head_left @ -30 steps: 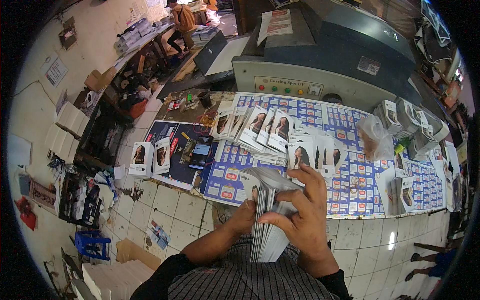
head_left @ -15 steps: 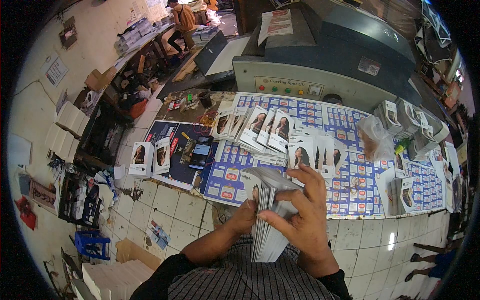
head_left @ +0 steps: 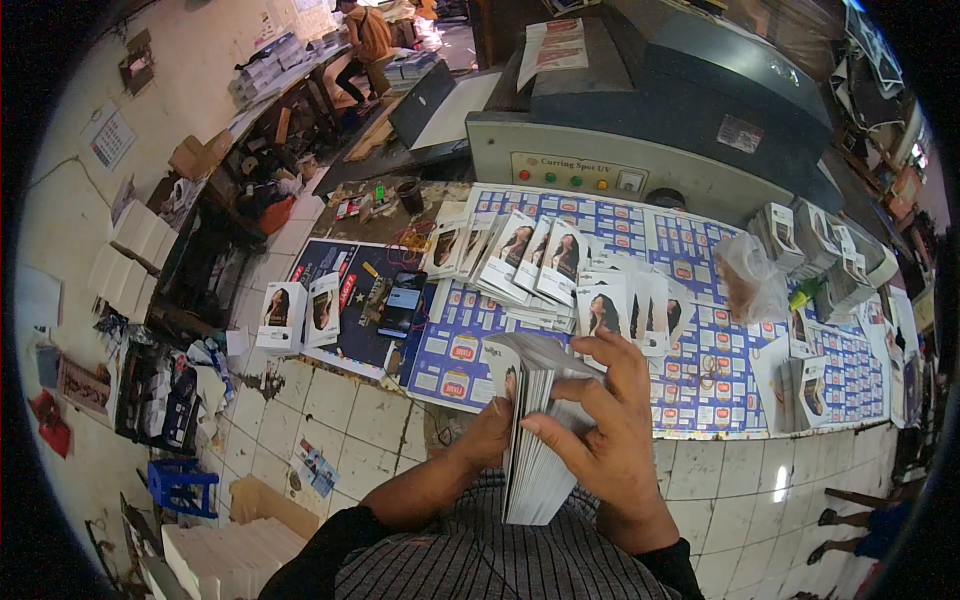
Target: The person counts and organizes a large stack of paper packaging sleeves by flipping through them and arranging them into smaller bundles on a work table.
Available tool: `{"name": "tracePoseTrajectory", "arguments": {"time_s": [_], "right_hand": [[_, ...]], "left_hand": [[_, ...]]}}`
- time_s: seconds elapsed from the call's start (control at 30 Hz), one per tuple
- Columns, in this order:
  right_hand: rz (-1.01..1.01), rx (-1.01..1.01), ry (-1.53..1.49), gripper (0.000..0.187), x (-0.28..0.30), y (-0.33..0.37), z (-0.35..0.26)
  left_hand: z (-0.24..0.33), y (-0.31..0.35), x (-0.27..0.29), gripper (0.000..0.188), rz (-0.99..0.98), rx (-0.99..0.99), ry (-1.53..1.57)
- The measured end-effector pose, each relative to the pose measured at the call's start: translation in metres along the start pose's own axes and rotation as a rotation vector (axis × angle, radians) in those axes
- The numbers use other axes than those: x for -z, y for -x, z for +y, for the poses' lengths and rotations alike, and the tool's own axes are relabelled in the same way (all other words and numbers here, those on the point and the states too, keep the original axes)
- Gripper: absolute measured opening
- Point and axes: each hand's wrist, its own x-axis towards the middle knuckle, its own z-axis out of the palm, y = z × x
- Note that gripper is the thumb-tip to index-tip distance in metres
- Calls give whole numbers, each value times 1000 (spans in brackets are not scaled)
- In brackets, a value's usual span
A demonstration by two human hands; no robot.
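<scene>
The left hand [head_left: 487,435] was closed around the left side of a stack of leaflets [head_left: 540,450], its thumb lying along the near face. The stack stood on edge in front of the person's striped garment [head_left: 450,550], nearer to the body than the bench [head_left: 448,194], with its leaf edges turned upward. The right hand [head_left: 612,425] was positioned at the opposite side with fingers curved and spread; its thumb tip contacted the leaf edges and its forefinger lay against the leaves. Whether the right hand gripped any leaves could not be determined. Beyond the hands, a blue printed sheet [head_left: 690,395] covered much of the bench. On this sheet lay an overlapping pile of leaflets [head_left: 530,262], with a fanned group [head_left: 640,310] just to its right. A phone [head_left: 402,300] rested to the left of the pile, partly over a dark printed sheet [head_left: 350,345]. Two white bundles [head_left: 280,318] were located near that sheet's left end. A clear plastic bag [head_left: 765,285] was located toward the right, near upright bundles [head_left: 780,235]. A grey machine [head_left: 650,145] with coloured indicators stood behind the bench.
</scene>
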Motion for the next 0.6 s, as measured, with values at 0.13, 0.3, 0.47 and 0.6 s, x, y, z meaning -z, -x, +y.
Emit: {"name": "tracePoseTrajectory", "arguments": {"time_s": [0.13, 0.3, 0.47, 0.6], "right_hand": [[-7, -21, -77, 25, -3, 0, 8], [76, -32, -174, 56, -36, 10, 60], [-96, -377, -279, 120, -83, 45, 95], [14, -792, -618, 106, -114, 74, 101]], "left_hand": [[-14, -7, 1, 68, 8, -143, -149], [-19, -6, 10, 56, 126, -41, 35], [-48, -8, 37, 45, 515, -22, -20], [-51, -17, 43, 43, 597, -50, -195]]}}
